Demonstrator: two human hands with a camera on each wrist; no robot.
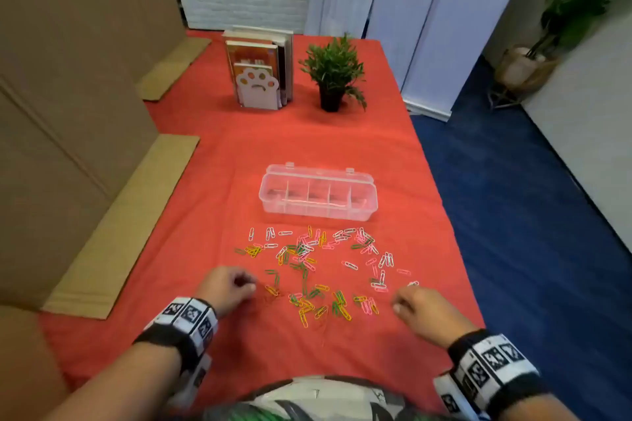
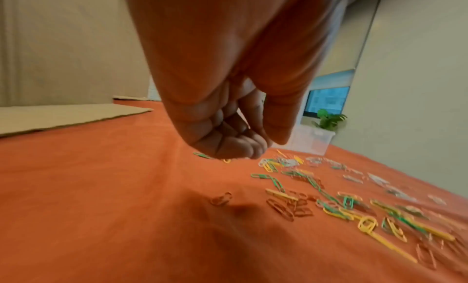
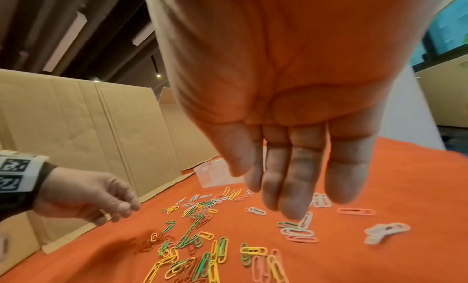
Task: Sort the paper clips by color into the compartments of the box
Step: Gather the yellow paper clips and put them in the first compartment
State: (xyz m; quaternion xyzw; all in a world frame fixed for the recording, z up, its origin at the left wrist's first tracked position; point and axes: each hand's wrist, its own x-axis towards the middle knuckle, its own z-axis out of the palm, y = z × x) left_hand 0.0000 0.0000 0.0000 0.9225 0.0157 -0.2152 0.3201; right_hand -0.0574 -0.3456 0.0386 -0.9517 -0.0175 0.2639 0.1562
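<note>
Far left of the head view: tall brown cardboard panels (image 1: 68, 106), flaps lying on the red cloth-covered table (image 1: 307, 143).

My left hand (image 1: 228, 288) sits lower left of centre, just above the cloth at the left edge of the clip scatter. Fingers curled in toward the palm, thumb close against them. Left wrist view shows the curled fingertips (image 2: 243, 145) bunched together; I cannot tell whether anything is pinched inside. Band with black-and-white marker squares (image 1: 186, 316) on that wrist.

Upper centre: row of upright books in a white paw-shaped bookend (image 1: 257, 87), small green potted plant in a black pot (image 1: 333, 73) just right of it.

Centre: clear plastic compartment box (image 1: 318, 192), lid open behind it, dividers splitting it into a row of cells. Cells look empty from here.

Below the box, between my hands: loose scatter of coloured paper clips (image 1: 318, 267), white, pink, green, yellow and some red ones that barely show against the cloth. All on the cloth, none in the box.

My right hand (image 1: 422, 311) is lower right, at the right edge of the scatter. Right wrist view: fingers (image 3: 296, 187) extended downward, held side by side, relaxed, tips just over a few white and pink clips, holding nothing.

Far right: blue carpet floor (image 1: 519, 215).
</note>
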